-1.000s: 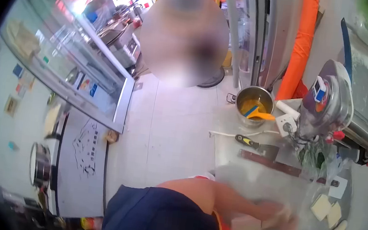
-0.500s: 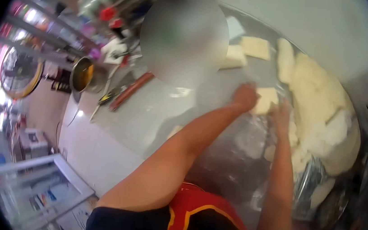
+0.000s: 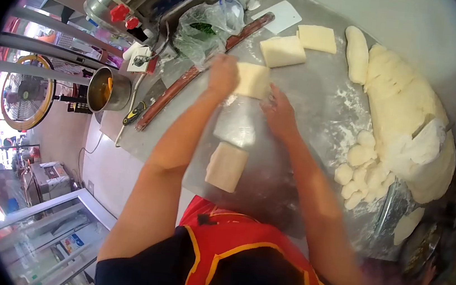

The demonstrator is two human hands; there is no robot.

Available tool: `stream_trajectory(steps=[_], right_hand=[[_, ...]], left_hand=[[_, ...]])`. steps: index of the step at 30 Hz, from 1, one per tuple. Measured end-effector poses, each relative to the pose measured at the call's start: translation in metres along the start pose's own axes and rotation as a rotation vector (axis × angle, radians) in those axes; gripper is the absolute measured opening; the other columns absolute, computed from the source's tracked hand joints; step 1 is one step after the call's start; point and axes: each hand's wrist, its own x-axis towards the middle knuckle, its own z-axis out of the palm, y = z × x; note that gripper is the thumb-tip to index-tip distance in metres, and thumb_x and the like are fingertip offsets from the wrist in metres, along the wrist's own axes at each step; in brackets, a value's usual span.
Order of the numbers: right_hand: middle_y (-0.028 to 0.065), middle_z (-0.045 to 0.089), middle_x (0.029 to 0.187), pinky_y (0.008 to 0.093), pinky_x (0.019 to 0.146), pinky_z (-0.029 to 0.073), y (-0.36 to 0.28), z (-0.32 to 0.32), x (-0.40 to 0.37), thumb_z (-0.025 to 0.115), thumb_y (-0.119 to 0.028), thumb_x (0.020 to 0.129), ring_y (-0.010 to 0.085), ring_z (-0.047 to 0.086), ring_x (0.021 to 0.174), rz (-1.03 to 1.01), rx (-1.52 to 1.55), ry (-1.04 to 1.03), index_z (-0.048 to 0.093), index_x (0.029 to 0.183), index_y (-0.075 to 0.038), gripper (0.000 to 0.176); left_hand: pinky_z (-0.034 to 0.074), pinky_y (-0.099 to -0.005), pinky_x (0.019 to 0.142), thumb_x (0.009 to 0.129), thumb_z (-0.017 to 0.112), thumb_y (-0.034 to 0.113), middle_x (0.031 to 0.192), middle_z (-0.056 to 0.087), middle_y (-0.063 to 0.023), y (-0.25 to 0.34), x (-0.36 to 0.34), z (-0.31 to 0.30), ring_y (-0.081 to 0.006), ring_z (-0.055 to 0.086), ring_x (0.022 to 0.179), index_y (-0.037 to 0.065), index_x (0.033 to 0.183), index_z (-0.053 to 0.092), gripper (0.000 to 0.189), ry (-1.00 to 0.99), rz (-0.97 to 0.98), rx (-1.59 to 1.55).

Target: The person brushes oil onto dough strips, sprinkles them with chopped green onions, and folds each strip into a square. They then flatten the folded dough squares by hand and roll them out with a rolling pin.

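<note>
You have bare floured steel tabletop (image 3: 321,114) right of the pale folded dough square (image 3: 253,80). Beyond it a big pale dough mound (image 3: 406,106) blocks the right, and a long reddish rod (image 3: 166,101) bars the left.

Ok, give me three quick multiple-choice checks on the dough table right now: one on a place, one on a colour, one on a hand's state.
1. The pot stands: A) by the scraper, at the table's left end; B) on a stove; C) in a sink.
2. The machine's knobs are: A) blue; B) red; C) green.
3. The right hand is: A) closed round the scraper; B) in the pot; C) flat, fingers spread beside a dough square.
1A: the pot sits just left of the scraper's handle. 2B: both knobs show red. 3C: the fingers lie spread by the square.
</note>
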Motion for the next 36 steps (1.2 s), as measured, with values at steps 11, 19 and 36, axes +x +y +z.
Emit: stream_trajectory(steps=[11,19,36], right_hand=[[0.0237,0.059,0.108,0.0472,0.09,0.043,-0.033,0.048,-0.098,0.076,-0.027,0.072,0.0395,0.056,0.104,0.158,-0.303,-0.437,0.055,0.106,0.0,0.048],[0.0184,0.061,0.085,0.0448,0.076,0.047,-0.038,0.052,-0.098,0.071,-0.019,0.072,0.0371,0.06,0.083,-0.055,-0.278,-0.314,0.057,0.092,-0.002,0.03],[0.0049,0.06,0.086,0.0291,0.074,0.048,-0.026,-0.101,-0.103,0.067,-0.014,0.082,0.0131,0.058,0.082,0.422,0.203,0.151,0.056,0.1,-0.004,0.023]], left_hand=[[0.051,-0.0309,0.07,0.083,0.069,0.023,0.084,0.067,-0.012,0.059,-0.211,-0.13,-0.017,0.064,0.077,-0.002,0.104,0.06,0.033,-0.628,-0.717,-0.601],[0.048,-0.0314,0.063,0.079,0.074,0.019,0.077,0.06,-0.007,0.064,-0.216,-0.12,-0.0192,0.059,0.069,-0.001,0.092,0.055,0.031,-0.728,-0.819,-0.591],[0.047,-0.0299,0.078,0.091,0.06,0.021,0.098,0.064,-0.0087,0.151,-0.02,-0.089,-0.0127,0.058,0.088,-0.001,0.117,0.057,0.034,-1.088,-0.253,-0.877]])
